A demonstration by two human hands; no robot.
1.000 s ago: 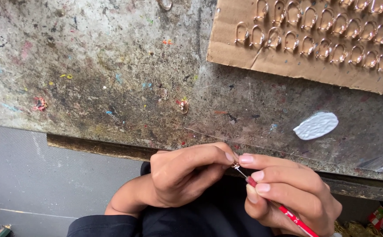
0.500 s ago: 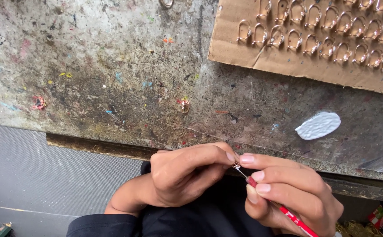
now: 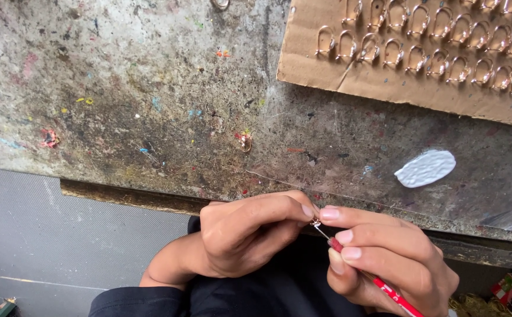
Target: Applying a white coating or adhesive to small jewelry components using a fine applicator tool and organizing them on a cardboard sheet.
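Nothing has shifted over the last second: at the desk's [image 3: 150,117] near edge, the left hand [image 3: 241,240] pinches a tiny ring [image 3: 315,222], while the right hand [image 3: 385,264] grips a red tool [image 3: 385,289], tip touching it.

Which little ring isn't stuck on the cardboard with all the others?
The lone ring lying on the stained workbench, mid-table. All the others sit in rows on the cardboard sheet; this one lies by itself with red specks.
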